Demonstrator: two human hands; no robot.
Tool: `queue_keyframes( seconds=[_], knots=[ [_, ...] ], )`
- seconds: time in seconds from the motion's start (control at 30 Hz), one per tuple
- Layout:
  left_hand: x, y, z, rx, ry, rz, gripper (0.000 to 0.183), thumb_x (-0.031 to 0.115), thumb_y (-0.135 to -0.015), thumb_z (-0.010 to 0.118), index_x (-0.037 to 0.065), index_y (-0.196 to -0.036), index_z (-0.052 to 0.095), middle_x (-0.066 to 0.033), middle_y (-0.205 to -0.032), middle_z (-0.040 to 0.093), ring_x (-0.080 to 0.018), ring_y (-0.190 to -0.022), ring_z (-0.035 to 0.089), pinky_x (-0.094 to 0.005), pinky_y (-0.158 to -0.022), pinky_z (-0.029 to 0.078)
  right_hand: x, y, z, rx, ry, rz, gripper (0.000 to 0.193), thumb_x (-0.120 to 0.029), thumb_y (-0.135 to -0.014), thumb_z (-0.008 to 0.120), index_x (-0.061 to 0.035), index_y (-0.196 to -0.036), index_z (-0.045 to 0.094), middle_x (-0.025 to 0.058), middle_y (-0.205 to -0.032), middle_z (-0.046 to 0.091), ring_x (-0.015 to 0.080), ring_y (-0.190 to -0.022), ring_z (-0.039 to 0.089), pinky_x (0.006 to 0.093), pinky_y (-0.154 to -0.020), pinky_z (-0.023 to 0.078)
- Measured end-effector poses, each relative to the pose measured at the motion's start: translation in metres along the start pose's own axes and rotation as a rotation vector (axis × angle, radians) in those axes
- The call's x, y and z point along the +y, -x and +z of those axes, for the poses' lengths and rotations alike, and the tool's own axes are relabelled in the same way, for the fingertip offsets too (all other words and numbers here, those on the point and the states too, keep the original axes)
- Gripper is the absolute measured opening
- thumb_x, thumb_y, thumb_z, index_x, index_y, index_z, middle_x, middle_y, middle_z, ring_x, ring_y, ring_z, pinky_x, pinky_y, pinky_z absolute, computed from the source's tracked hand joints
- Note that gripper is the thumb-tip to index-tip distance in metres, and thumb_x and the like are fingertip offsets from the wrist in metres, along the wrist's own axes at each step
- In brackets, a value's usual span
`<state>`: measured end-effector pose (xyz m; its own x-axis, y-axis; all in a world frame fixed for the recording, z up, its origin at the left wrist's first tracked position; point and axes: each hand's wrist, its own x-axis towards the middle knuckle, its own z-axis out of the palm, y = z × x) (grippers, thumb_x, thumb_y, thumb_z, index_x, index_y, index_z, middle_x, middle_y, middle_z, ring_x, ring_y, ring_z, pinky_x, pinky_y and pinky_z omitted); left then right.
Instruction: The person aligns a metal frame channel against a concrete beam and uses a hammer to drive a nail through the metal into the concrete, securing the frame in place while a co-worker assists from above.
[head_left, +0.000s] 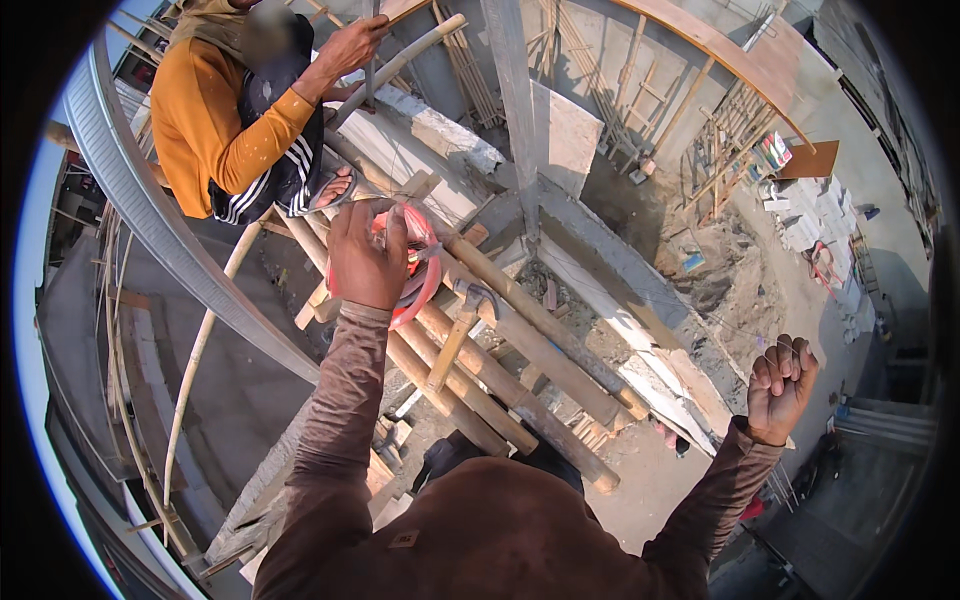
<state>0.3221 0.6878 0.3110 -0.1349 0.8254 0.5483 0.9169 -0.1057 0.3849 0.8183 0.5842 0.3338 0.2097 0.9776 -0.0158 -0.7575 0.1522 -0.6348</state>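
Note:
My left hand (368, 258) is closed around a red, ring-shaped reel (426, 262), held above the bamboo poles. The palm and fingers hide part of the reel, and what is wound on it is not clear. Out to the right, my right hand (780, 388) is raised with its fingers curled tightly together. A faint thin line seems to run near those fingers, but I cannot make out what they pinch. Just beyond the reel, a hammer (455, 345) with a wooden handle and metal head rests on the poles.
Round poles (540, 365) form a platform beneath me. A co-worker in an orange top (205, 130) squats at the upper left, holding an upright bar. A metal post (515, 110) rises beside a concrete wall ledge (610, 250). Rubble (715, 270) lies below.

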Motion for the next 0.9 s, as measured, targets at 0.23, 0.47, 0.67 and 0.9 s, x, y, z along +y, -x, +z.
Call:
queue_keyframes(
  seconds=[0.23, 0.47, 0.67, 0.9],
  knots=[
    [0.033, -0.058, 0.122, -0.975, -0.624, 0.447, 0.073, 0.044, -0.077, 0.078, 0.010, -0.136, 0.053, -0.0134, -0.138, 0.055, -0.0296, -0.135, 0.044, -0.0538, -0.112, 0.029, 0.013, 0.007, 0.010, 0.069, 0.027, 0.033, 0.033, -0.021, -0.103, 0.048, -0.0132, -0.073, 0.037, -0.0011, -0.067, 0.039, 0.0064, -0.046, 0.034, 0.0253, -0.048, 0.039],
    [-0.016, -0.071, 0.164, -1.240, -0.679, 0.232, 0.046, 0.045, -0.090, 0.061, 0.012, -0.122, 0.064, -0.0138, -0.113, 0.069, -0.0339, -0.113, 0.062, -0.0509, -0.100, 0.044, 0.002, 0.038, -0.014, 0.084, 0.015, -0.036, 0.029, -0.020, -0.103, 0.047, -0.0122, -0.077, 0.037, 0.0003, -0.069, 0.039, 0.0068, -0.047, 0.035, 0.0254, -0.048, 0.040],
    [-0.014, -0.093, 0.072, -0.807, -0.608, 0.169, 0.025, 0.025, -0.097, 0.050, 0.009, -0.110, 0.063, -0.0167, -0.102, 0.071, -0.0335, -0.095, 0.070, -0.0458, -0.081, 0.055, 0.004, 0.028, -0.019, 0.006, -0.012, -0.060, 0.029, -0.019, -0.104, 0.046, -0.0120, -0.077, 0.036, 0.0009, -0.070, 0.039, 0.0072, -0.048, 0.034, 0.0266, -0.050, 0.039],
    [-0.078, -0.029, 0.048, -0.748, -0.599, -0.135, 0.027, 0.029, -0.096, 0.051, 0.010, -0.115, 0.057, -0.0145, -0.112, 0.068, -0.0331, -0.109, 0.065, -0.0485, -0.093, 0.050, 0.011, 0.011, -0.004, -0.049, -0.015, -0.034, 0.030, -0.021, -0.104, 0.046, -0.0119, -0.077, 0.038, 0.0004, -0.069, 0.040, 0.0073, -0.046, 0.034, 0.0265, -0.049, 0.040]
  ],
)
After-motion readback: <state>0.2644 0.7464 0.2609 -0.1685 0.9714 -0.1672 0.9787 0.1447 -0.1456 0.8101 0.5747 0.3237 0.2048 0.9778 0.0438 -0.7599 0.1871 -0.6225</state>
